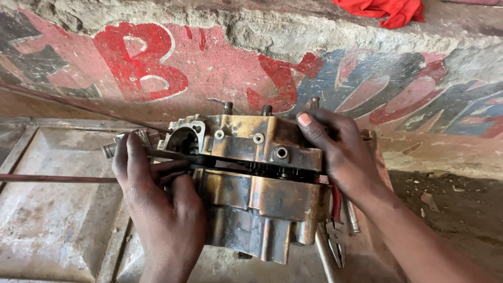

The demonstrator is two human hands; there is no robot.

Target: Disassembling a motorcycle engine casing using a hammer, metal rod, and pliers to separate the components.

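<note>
Item: oily engine case (251,183), brown-stained metal in two halves, standing on a dented metal tray (47,220) in front of a painted wall (209,68); the halves sit slightly apart, with gears showing in the dark gap between them. Left hand (157,194): at the case's left edge, fingers curled around a thin dark rod-like tool (173,155) that points into the seam; whether its tip is wedged in cannot be told. Right hand (340,152): spread over the upper half's right end, thumb pressing on top near a stud (313,102), fingers wrapped behind. Handling note, as a judgement: the split looks best worked evenly, prying a little at several points along the seam while the right hand steadies and lifts, so the halves do not cock and bind on the shafts or mar the mating faces. Nearby: red-handled pliers (335,236) lying just beside the case's lower right corner, a long rusty bar (57,178) across the tray, a red cloth (390,10) on the ledge above.
</note>
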